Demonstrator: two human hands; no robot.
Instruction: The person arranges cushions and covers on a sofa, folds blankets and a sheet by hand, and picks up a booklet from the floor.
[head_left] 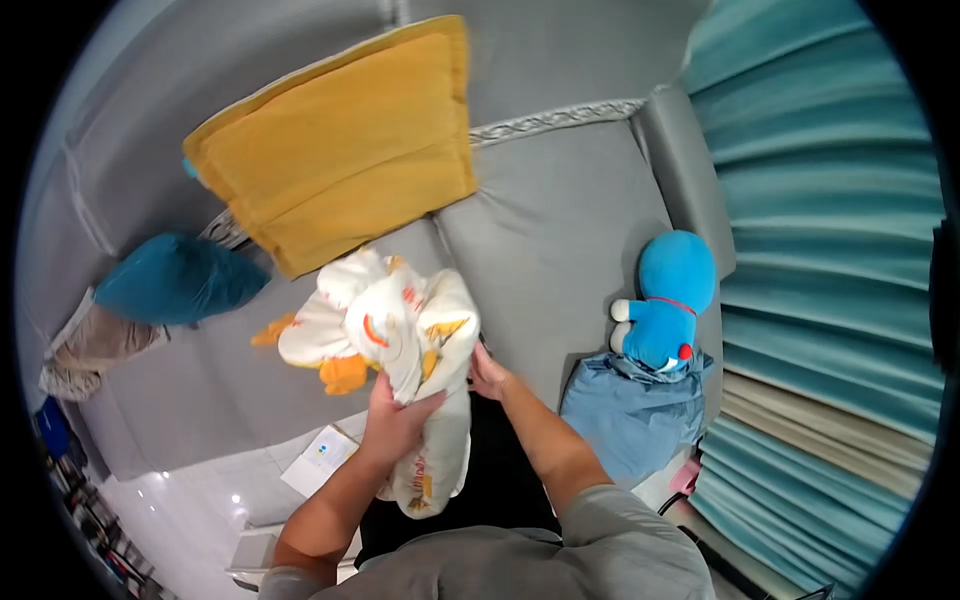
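Grey shirt is spanning the near edge; left hand is gripping the white bundle before the sofa; right hand is hiding its grip; uneven support could be spilling folds left.

Yel. cushion on gry sofa, teal curtains

The fingers of the right grip are partly hidden by the white bundle, whose lettering is blurred. The face of the blue doll is turned from view. The beige cushion is partly covered by the teal cushion. The notebook's print cannot be read.
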